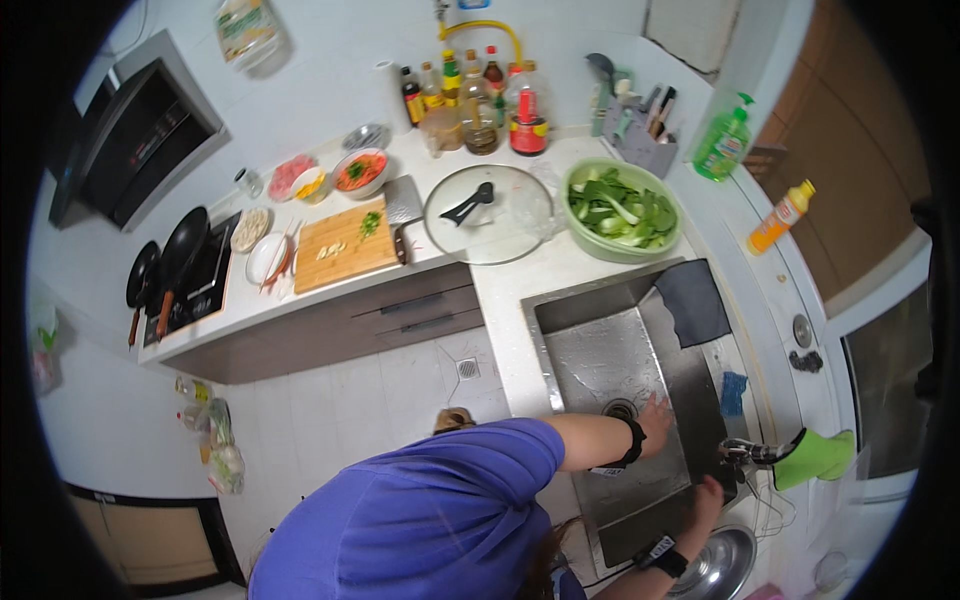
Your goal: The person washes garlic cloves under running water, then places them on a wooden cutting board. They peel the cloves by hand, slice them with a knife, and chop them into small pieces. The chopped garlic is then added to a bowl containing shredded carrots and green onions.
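Note:
My left hand [657, 426] is over the stainless steel sink [600, 352], fingers spread, just right of the drain [620, 409]. It holds nothing, and a black band circles its wrist. My right hand [707, 501] is at the sink's near right side, below the metal faucet [754, 452]. No object shows in it; its fingers look loosely bent and somewhat blurred. A dark wristband [670, 556] sits on that wrist. Beside the right forearm stands a round metal basin [721, 564], partly covered by the arm.
A green tub [577, 238] of leafy greens stands beyond the sink. A dark cloth [694, 304] drapes over its rim, near a blue scouring pad [733, 394]. Leftward are a glass lid [487, 236], cleaver [405, 202], cutting board [319, 266] and black wok [184, 244].

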`<action>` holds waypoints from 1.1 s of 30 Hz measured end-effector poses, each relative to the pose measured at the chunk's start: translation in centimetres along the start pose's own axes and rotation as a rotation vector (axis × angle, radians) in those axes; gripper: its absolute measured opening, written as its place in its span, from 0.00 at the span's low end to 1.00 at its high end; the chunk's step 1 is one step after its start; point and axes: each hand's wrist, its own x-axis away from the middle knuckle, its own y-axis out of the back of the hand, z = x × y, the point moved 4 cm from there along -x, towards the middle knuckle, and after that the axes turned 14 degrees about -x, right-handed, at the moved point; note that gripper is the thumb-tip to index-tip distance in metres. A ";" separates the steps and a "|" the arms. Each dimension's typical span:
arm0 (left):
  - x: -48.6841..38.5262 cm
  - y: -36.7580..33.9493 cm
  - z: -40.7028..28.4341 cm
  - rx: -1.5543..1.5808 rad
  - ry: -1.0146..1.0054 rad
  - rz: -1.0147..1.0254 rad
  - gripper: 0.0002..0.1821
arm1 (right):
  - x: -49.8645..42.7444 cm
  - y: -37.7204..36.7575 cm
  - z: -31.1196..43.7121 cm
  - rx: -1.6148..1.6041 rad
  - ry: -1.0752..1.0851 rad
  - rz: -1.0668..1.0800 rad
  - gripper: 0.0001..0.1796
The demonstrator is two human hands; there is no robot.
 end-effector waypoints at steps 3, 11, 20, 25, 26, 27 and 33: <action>3.9 1.4 3.6 0.227 -0.009 -0.252 0.21 | 1.9 -6.8 -0.9 0.322 0.031 0.163 0.22; 23.6 -2.1 20.4 0.051 0.446 -0.718 0.19 | 11.9 -32.2 13.2 0.740 0.392 0.123 0.11; 56.1 -18.2 45.1 0.465 0.953 -1.066 0.16 | 27.1 -72.5 19.4 0.390 1.206 0.717 0.13; 64.4 -22.2 51.0 0.284 1.055 -1.075 0.22 | 27.0 -84.3 17.7 0.947 0.816 0.584 0.22; 64.5 -22.6 51.5 0.339 1.011 -1.027 0.23 | 27.2 -85.2 17.6 0.977 0.793 0.590 0.25; 64.5 -22.9 52.0 0.392 0.961 -0.980 0.24 | 27.5 -86.0 17.5 1.024 0.745 0.592 0.28; 64.8 -23.5 52.8 0.388 0.790 -0.918 0.22 | 28.4 -86.9 19.7 1.171 0.740 0.573 0.41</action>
